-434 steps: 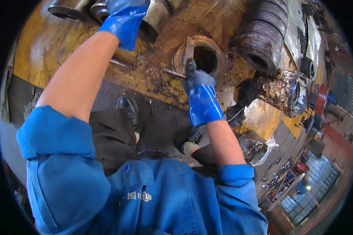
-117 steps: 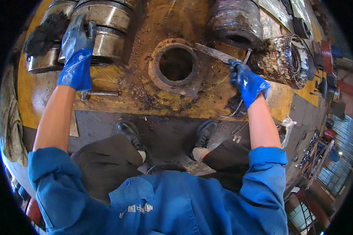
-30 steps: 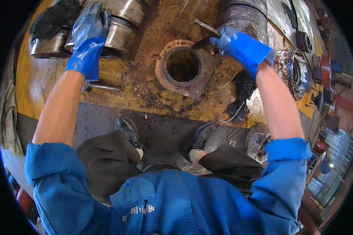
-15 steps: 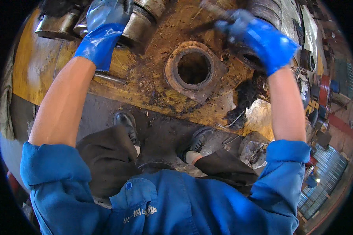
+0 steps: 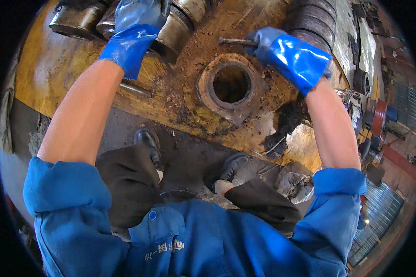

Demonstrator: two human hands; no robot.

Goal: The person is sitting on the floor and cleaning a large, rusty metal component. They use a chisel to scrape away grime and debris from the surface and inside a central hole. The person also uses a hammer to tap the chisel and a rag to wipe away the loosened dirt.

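My right hand [image 5: 270, 44], in a blue rubber glove, is closed round a short metal rod [image 5: 235, 41] with a slightly thicker end that points left. Below it on the table stands a rusty ring-shaped flange [image 5: 208, 87] with a round dark hole, apart from the hand. At the top left, my left hand [image 5: 141, 18], gloved the same way, lies over dirty metal cylinders [image 5: 173, 34]. Its fingers are largely hidden at the picture's upper edge, so their grip does not show. Another metal rod [image 5: 136, 89] lies on the table beneath the left wrist.
The yellow worktable [image 5: 41, 69] is strewn with rust crumbs and dark grease. More metal cylinders [image 5: 76, 21] stand at far left. Dark ribbed cylindrical parts [image 5: 312, 21] lie beyond my right hand. A bent wire [image 5: 275, 147] sits near the table's front edge, above my shoes.
My right hand, blurred by motion before, has come down and left with the metal rod, which now lies level above the flange. The left hand stays over the cylinders; the view has shifted slightly.
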